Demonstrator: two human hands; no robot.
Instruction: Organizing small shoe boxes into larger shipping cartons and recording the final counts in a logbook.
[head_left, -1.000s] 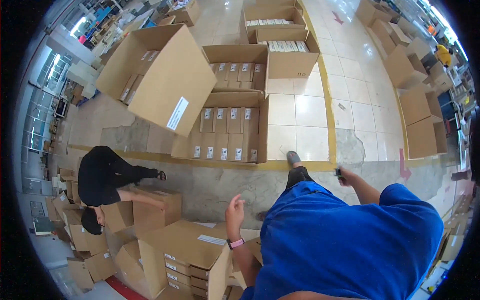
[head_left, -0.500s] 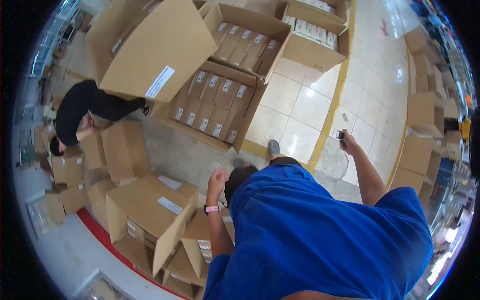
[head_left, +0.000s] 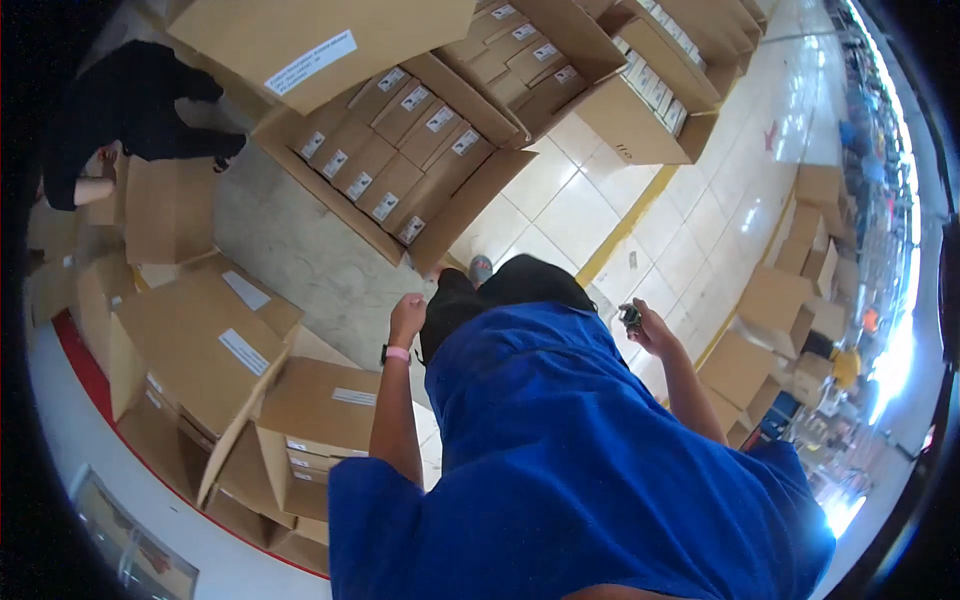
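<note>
My left hand point(head_left: 407, 318) hangs beside my dark trousers with its fingers curled in, and I see nothing in it. A pink band and a dark watch point(head_left: 392, 354) circle that wrist. In my right hand point(head_left: 652, 330), out to the right of my body, is a small dark device point(head_left: 630, 317); its exact kind is too small to make out. Ahead of me stands an open carton point(head_left: 452, 236) packed with rows of small brown boxes point(head_left: 398, 148) bearing white labels. Neither hand touches it.
More open cartons point(head_left: 632, 138) with packed boxes stand farther ahead. At left, a person in dark clothes point(head_left: 130, 100) bends over a carton point(head_left: 170, 205). Labelled cartons point(head_left: 195, 330) line the wall at lower left. Beyond a yellow floor line point(head_left: 625, 222), cartons point(head_left: 745, 370) stand at right.
My view has turned and I have come nearer the packed carton. Both arms have drawn in closer to my body. The device stays in my right hand.
</note>
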